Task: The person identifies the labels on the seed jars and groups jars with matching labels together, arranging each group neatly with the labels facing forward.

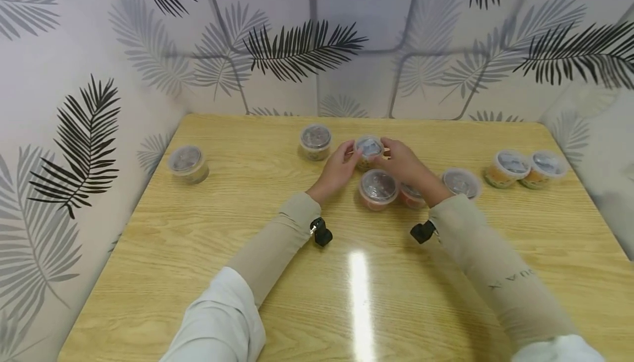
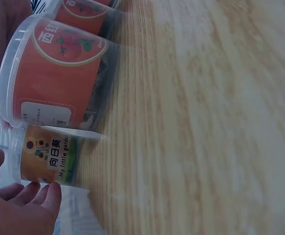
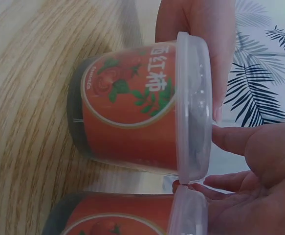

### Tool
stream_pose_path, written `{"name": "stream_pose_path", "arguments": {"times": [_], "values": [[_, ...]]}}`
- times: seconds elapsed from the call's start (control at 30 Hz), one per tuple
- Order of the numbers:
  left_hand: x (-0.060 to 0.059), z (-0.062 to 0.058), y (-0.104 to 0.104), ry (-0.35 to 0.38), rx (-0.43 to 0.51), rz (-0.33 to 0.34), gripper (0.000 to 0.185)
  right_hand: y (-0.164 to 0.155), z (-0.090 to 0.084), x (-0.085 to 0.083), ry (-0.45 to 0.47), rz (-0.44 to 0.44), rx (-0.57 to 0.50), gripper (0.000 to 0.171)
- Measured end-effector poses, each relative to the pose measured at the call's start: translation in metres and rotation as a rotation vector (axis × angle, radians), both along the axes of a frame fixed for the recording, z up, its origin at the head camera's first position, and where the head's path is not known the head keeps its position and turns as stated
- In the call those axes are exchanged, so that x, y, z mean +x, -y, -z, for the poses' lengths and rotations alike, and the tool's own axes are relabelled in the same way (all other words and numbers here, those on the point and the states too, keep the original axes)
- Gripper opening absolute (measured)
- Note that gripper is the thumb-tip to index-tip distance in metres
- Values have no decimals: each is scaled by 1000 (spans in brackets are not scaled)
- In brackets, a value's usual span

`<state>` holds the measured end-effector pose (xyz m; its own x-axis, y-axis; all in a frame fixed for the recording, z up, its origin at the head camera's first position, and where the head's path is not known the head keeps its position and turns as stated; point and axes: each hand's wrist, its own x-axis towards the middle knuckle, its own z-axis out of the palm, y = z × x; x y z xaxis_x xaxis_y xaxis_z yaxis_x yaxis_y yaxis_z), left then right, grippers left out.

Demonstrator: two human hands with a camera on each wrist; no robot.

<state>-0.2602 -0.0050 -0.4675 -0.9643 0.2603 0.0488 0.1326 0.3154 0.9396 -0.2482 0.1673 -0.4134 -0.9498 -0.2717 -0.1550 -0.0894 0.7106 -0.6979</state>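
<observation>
- Behind the red-labelled tub [image 1: 378,188], near the middle of the wooden table [image 1: 247,263], my left hand [image 1: 338,168] and my right hand [image 1: 403,162] meet on a small lidded tub [image 1: 369,152].
- My fingers curl round that tub from both sides, pinching it between them; the head view leaves it unclear whether it rests on the wood or hangs just above it.
- Beside the red-labelled tub, touching it on its right, sits a second red tub [image 1: 411,195], half hidden under my right wrist.
- To the left of the red-labelled tub stands a dark-lidded tub [image 1: 315,141], and another tub [image 1: 187,163] sits well apart by the left edge.
- To the right of it are one more tub [image 1: 462,182] and a touching pair of orange tubs [image 1: 526,169].
- I judge I am setting this tub in with the cluster; next comes easing it down beside the red ones without knocking them.
</observation>
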Motion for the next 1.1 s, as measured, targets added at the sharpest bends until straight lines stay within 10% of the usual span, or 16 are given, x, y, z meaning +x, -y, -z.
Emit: {"name": "stream_pose_path", "arguments": {"times": [0.33, 0.83, 1.1], "values": [[0, -3, 0, -9, 120, 8, 52, 2, -5, -2, -36, 64, 5, 67], [33, -54, 13, -193, 240, -19, 49, -6, -51, 32, -141, 32, -269, 71], [57, -82, 19, -179, 340, 106, 49, -7, -65, 55, -128, -21, -361, 75]]}}
